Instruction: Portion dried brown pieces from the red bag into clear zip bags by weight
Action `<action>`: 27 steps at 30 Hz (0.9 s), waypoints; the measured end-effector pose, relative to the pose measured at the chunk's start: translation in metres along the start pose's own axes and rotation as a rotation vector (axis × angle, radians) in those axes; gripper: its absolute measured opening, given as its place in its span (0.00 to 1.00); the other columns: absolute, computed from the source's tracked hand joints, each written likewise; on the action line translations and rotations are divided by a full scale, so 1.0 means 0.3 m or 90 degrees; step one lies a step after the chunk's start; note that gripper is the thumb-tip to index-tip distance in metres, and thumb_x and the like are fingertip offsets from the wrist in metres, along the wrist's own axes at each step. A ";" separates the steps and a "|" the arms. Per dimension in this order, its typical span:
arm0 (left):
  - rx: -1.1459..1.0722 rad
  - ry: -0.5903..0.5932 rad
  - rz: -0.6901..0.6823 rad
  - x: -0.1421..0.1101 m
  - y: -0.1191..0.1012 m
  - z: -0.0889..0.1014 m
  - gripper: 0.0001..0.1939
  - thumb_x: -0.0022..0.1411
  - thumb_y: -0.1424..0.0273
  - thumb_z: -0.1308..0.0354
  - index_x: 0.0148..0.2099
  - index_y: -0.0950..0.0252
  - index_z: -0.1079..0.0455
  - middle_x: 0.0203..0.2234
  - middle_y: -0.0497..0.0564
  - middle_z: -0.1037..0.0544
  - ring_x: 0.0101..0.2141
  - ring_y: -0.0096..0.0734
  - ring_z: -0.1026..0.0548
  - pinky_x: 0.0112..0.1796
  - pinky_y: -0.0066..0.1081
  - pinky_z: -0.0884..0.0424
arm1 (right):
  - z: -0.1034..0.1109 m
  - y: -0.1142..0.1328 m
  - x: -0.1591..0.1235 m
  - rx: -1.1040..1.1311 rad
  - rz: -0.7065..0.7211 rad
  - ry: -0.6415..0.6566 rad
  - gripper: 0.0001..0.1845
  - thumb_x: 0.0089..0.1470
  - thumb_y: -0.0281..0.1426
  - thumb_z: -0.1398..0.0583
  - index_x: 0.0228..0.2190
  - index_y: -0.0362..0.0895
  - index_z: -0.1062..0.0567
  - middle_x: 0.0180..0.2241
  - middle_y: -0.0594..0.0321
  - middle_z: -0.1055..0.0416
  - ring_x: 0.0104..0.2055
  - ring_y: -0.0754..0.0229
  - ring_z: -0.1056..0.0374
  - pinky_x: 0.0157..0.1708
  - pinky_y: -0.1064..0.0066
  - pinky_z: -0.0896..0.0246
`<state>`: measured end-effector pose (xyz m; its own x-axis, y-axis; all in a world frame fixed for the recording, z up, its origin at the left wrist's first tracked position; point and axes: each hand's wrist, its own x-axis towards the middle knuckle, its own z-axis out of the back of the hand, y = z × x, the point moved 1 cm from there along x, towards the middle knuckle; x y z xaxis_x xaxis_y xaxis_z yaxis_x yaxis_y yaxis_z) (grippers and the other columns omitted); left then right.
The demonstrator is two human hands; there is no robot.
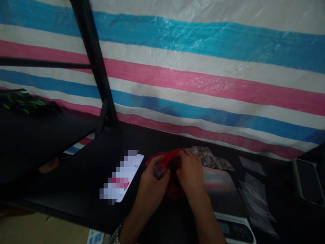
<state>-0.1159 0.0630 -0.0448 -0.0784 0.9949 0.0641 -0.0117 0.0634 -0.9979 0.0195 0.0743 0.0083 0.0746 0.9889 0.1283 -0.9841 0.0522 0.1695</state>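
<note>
A thin red plastic bag [175,192] lies on the black table in front of me, with both hands at its mouth. My left hand [152,181] is closed, fingers curled around a small clear, boxy-looking packet [159,171] at the bag's left side; its contents are too dark to make out. My right hand [191,171] has its fingers bent down into the bag's opening, and the fingertips are hidden. Whether they hold anything besides the red plastic cannot be seen. Just right of that hand is a kitchen scale [220,191] with a metal plate.
Several clear bags of brown bits [207,158] lie behind the scale. Flat clear zip bags [257,200] are to its right, near a dark phone-like device [308,179]. Left of the hands lies a lit phone [133,173]. A black frame post [95,57] rises at the left before striped sheeting.
</note>
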 end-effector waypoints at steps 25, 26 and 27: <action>0.229 -0.135 -0.085 -0.120 -0.055 0.029 0.16 0.65 0.64 0.44 0.54 0.55 0.28 0.48 0.54 0.18 0.46 0.49 0.19 0.47 0.47 0.26 | 0.031 -0.079 -0.036 0.214 0.132 0.120 0.30 0.49 0.15 0.40 0.52 0.45 0.19 0.56 0.55 0.22 0.59 0.49 0.29 0.61 0.59 0.41; 0.235 -0.129 -0.082 -0.147 -0.058 0.025 0.16 0.65 0.64 0.43 0.55 0.55 0.27 0.48 0.54 0.18 0.45 0.49 0.19 0.46 0.47 0.26 | 0.038 -0.088 -0.044 0.232 0.154 0.121 0.32 0.48 0.14 0.41 0.52 0.45 0.19 0.56 0.56 0.22 0.59 0.50 0.29 0.61 0.60 0.41; 0.236 -0.123 -0.081 -0.173 -0.059 0.020 0.16 0.66 0.64 0.43 0.55 0.55 0.27 0.48 0.54 0.18 0.45 0.49 0.19 0.45 0.46 0.25 | 0.047 -0.097 -0.054 0.247 0.177 0.120 0.33 0.46 0.12 0.41 0.51 0.46 0.18 0.55 0.58 0.22 0.59 0.51 0.29 0.62 0.61 0.41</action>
<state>-0.1175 0.0099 -0.0305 -0.2383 0.9457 0.2211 -0.3876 0.1161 -0.9145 0.0491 0.0547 0.0151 -0.2463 0.9680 0.0478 -0.8279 -0.2358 0.5089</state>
